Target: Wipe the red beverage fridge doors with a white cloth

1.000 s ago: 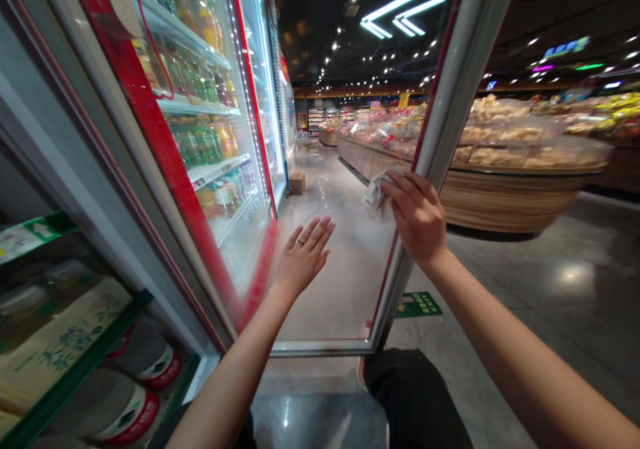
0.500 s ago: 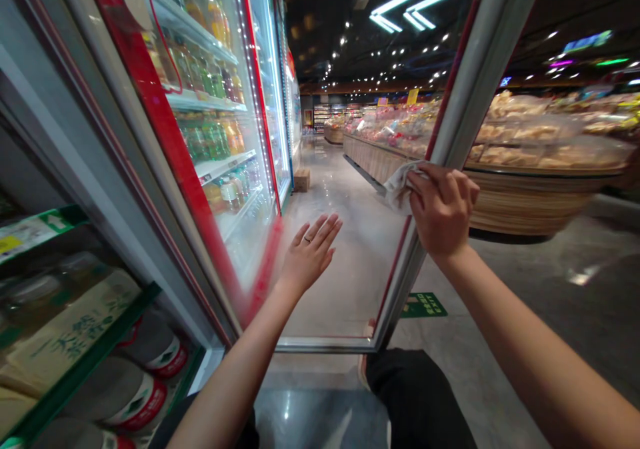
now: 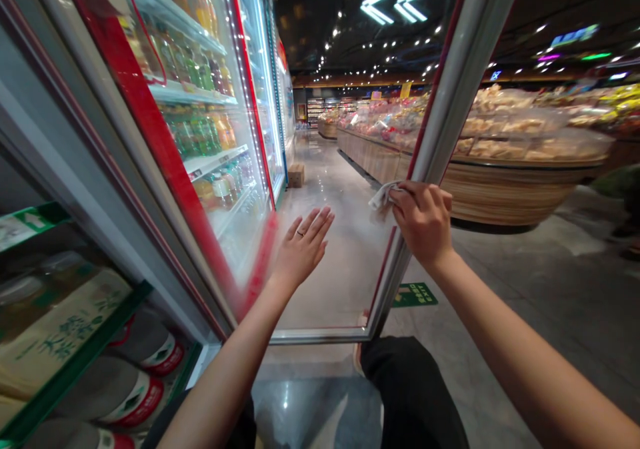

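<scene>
An open glass cooler door [image 3: 345, 282] with a grey metal frame stands in front of me. My left hand [image 3: 303, 248] lies flat on the inner side of the glass, fingers stretched out, a ring on one finger. My right hand [image 3: 423, 221] reaches round the door's outer edge and grips a white cloth [image 3: 381, 198], pressing it against the glass near the frame.
To the left is the open cooler with green-edged shelves [image 3: 75, 362] holding boxes and large containers. Further coolers full of drink bottles [image 3: 200, 136] line the aisle. On the right stands a round wooden display counter [image 3: 520, 182] with packaged food. My dark-trousered knee [image 3: 410, 396] shows below.
My right hand with the cloth went up along the door's edge and has come back down. The left hand has stayed flat on the glass.
</scene>
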The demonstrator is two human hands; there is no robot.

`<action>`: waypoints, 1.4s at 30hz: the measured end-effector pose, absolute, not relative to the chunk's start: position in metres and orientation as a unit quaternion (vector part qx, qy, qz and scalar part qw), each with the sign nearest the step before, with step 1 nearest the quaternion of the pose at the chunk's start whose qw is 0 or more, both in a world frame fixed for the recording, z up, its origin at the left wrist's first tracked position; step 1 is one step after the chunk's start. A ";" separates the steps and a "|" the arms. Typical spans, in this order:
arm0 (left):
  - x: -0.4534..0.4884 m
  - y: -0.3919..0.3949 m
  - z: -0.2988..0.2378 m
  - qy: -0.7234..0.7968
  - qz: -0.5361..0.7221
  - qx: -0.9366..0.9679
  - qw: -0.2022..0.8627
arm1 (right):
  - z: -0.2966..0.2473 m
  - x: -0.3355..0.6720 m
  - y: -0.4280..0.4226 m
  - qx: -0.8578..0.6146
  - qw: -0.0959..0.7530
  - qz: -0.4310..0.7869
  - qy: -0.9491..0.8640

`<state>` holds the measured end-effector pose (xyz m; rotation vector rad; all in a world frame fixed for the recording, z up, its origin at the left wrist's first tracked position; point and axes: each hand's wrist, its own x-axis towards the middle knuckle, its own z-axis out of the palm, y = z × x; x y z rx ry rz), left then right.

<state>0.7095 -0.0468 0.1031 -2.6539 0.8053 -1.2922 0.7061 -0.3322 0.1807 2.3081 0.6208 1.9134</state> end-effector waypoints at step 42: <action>0.687 0.006 0.074 0.236 -0.343 -0.909 -0.002 | 0.150 0.715 -0.273 0.733 -0.054 0.640 0.224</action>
